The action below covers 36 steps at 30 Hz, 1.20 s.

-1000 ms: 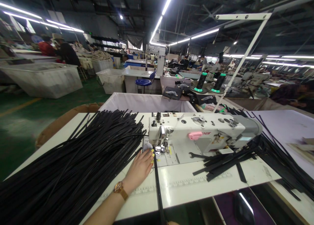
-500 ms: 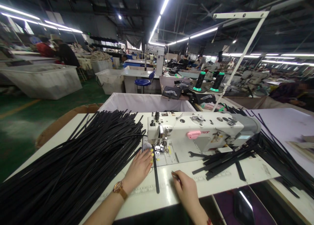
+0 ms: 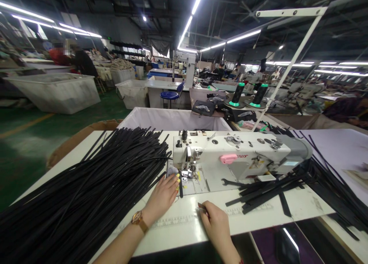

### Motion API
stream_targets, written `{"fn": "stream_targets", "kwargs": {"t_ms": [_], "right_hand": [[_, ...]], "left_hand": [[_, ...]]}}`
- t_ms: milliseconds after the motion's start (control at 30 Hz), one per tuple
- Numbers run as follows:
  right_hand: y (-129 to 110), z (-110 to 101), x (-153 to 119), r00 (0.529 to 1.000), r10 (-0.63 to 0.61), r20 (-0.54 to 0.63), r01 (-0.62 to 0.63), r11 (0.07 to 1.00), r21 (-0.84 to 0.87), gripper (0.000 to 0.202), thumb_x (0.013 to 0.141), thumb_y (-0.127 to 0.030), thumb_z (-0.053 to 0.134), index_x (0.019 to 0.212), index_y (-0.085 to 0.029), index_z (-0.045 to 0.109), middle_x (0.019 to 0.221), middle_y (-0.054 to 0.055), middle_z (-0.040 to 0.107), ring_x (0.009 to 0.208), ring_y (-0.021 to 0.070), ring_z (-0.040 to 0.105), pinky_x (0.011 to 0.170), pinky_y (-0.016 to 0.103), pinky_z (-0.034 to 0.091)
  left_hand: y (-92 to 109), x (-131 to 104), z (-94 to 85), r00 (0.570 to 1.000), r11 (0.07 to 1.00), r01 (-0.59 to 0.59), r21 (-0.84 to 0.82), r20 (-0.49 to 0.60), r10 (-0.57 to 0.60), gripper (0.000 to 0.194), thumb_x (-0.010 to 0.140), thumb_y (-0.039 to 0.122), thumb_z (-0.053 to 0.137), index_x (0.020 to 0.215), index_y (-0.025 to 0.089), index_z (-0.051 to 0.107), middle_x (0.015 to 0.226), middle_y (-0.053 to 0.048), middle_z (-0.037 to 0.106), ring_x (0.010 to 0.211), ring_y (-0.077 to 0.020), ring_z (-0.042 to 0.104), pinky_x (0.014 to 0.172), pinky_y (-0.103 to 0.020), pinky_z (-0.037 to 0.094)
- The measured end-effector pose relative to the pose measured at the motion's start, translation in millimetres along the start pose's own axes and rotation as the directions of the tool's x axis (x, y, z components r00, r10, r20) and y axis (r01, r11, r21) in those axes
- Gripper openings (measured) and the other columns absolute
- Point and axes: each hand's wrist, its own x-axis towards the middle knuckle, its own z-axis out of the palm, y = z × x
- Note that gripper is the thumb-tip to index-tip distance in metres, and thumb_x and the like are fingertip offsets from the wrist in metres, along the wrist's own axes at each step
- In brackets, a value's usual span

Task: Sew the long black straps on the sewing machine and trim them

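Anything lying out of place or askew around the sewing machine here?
Yes: a wrench lies on the bed of the sewing machine, its handle running to the loose black strips. It looks odd as a stray tool among strips. I see no spill or obvious damage.

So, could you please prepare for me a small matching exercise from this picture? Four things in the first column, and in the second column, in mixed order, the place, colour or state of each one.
Things
1. left hand
2. right hand
3. thread cones
4. wrench

Places, colours, states
A. black, with green ends
B. palm down beside the presser foot, fingers extended
C. on the sewing machine bed, one end meeting the black strips
D. curled around a small dark thing

Right pairs: 1-B, 2-D, 3-A, 4-C
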Motion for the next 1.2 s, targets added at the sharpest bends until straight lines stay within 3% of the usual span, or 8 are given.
{"fn": "stream_targets", "kwargs": {"t_ms": [300, 1033, 1200], "right_hand": [[0, 0, 0, 1.0, 0.009, 0.028, -0.01, 0.999, 0.03, 0.014, 0.088, -0.017, 0.048, 0.081, -0.02, 0.059, 0.072, 0.002, 0.067, 0.069, 0.0179, 0.063, 0.062, 0.025, 0.035], [0, 0, 0, 1.0, -0.03, -0.008, 0.03, 1.0, -0.008, 0.011, 0.086, -0.018, 0.05, 0.078, -0.021, 0.058, 0.069, 0.0, 0.066, 0.064, 0.0168, 0.061, 0.058, 0.025, 0.031], [-1, 1, 0, 0.999, -0.027, -0.02, 0.026, 1.0, -0.014, 0.012, 0.085, -0.017, 0.05, 0.077, -0.021, 0.057, 0.068, 0.0, 0.066, 0.063, 0.0165, 0.06, 0.057, 0.025, 0.031]], "left_hand": [[1, 1, -1.2, 1.0, 1.0, 0.005, -0.025, -0.028, -0.005, 0.036, 0.099, 0.026, 0.042, 0.131, 0.019, 0.057, 0.141, -0.007, 0.055, 0.133, -0.026, 0.047, 0.113, -0.052, 0.034], [4, 3, -2.0, 0.999, 1.0, 0.026, -0.005, 0.021, -0.025, 0.036, 0.099, 0.02, 0.042, 0.131, 0.016, 0.056, 0.142, -0.009, 0.054, 0.134, -0.0254, 0.045, 0.115, -0.05, 0.029], [-9, 13, -9.9, 1.0, 0.998, 0.0, -0.058, 0.022, 0.002, 0.033, 0.097, 0.019, 0.045, 0.126, 0.016, 0.06, 0.137, -0.009, 0.058, 0.131, -0.0256, 0.048, 0.114, -0.051, 0.031]]}}
